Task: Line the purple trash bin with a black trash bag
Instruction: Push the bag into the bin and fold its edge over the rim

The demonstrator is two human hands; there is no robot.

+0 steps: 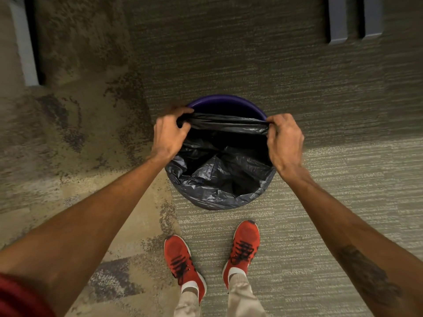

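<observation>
Left grip: the left hand (170, 131) pinches the far hem of the crinkled black plastic trash bag (219, 172) at the bin's left side.
Right grip: the right hand (285, 143) pinches the same hem at the right, so the edge is stretched taut between both hands.
Bag: near edge already folded over the rim; far edge not yet over it.
Bin: round purple plastic trash bin (229, 104) on grey carpet (320, 202), just ahead of two red knit trainers (183, 259).
</observation>
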